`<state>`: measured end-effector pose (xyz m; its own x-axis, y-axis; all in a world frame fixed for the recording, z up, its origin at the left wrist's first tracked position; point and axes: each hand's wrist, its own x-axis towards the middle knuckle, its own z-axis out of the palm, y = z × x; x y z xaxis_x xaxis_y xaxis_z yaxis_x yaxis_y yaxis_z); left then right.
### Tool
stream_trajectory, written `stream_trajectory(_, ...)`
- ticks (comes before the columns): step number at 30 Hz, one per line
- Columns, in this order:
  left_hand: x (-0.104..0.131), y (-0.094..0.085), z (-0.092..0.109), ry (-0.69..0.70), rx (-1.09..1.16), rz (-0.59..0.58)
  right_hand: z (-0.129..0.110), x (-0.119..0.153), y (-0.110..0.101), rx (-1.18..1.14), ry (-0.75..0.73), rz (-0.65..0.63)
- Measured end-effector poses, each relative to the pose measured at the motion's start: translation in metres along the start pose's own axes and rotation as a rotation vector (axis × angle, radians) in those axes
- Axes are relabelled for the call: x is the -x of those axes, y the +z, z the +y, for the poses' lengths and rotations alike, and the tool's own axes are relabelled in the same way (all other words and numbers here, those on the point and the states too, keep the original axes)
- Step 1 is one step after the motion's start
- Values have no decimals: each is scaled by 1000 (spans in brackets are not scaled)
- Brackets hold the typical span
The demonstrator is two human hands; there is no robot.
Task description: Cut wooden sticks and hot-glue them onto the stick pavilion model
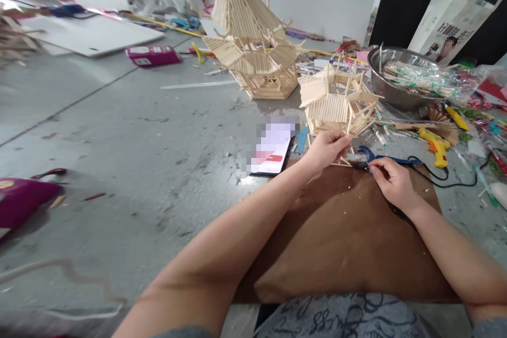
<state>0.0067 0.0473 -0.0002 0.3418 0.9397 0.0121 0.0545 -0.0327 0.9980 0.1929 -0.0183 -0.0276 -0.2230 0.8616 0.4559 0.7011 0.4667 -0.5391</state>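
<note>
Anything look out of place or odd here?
Yes: wrapped sticks lie scattered on the floor near the metal bowl, which holds more like them. The smaller stick model also looks ragged, with ends poking out, perhaps simply unfinished.

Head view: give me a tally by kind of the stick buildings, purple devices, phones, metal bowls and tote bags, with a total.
Stick buildings: 2
Purple devices: 2
Phone: 1
Metal bowl: 1
Tote bag: 1
Total: 7
</note>
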Motion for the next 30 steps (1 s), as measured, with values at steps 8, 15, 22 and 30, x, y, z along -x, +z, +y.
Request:
stream_trajectory(8,9,9,-6,111,-99,-62,-6,1,0,-102,96,-11)
stream_trajectory(15,24,24,4,119,-298,-316,-9,-8,-5,-608,359,116)
stream_trajectory(22,29,31,3,189,-364,-356,-4,-8,-7,-716,460,26)
stream_trajectory(30,28,30,6,31,-227,-296,-4,-11,-4,-806,440,104)
